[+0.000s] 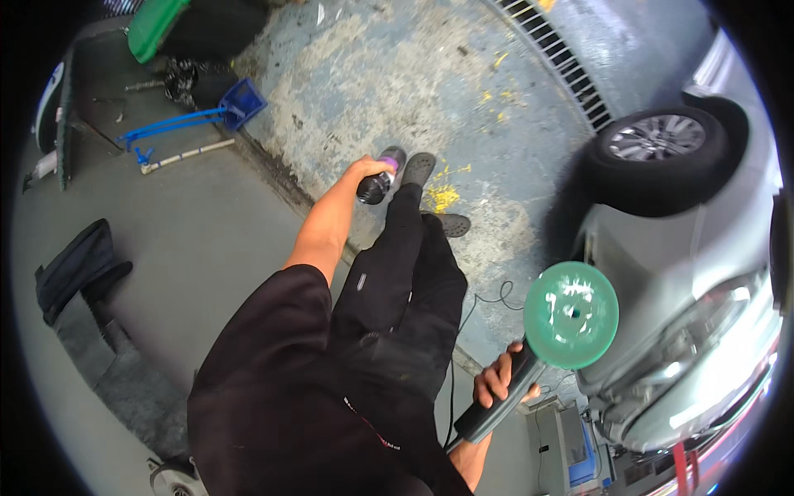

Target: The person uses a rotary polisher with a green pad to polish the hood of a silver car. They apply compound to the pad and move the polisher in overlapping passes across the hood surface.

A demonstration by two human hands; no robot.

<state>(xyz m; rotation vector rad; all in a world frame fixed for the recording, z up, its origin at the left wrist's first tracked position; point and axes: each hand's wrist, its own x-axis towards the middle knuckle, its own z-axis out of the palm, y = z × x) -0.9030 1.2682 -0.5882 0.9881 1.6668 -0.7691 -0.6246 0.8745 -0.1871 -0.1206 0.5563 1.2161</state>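
Observation:
My left hand is closed around a dark bottle with a purple band, held out over the floor near my shoes. The fingers of my right hand wrap the black body of a polisher. Its round green pad faces up and carries white smears of a wet-looking product around a dark centre hole. The pad is close to the front of a silver car, but I cannot tell the exact gap. A black cord runs beside the polisher's rear end.
The car's front wheel and headlight are at the right. A drain grate crosses the floor beyond. To the left are a blue dustpan, a green container and dark grey fabric pieces. Cord loops lie by my legs.

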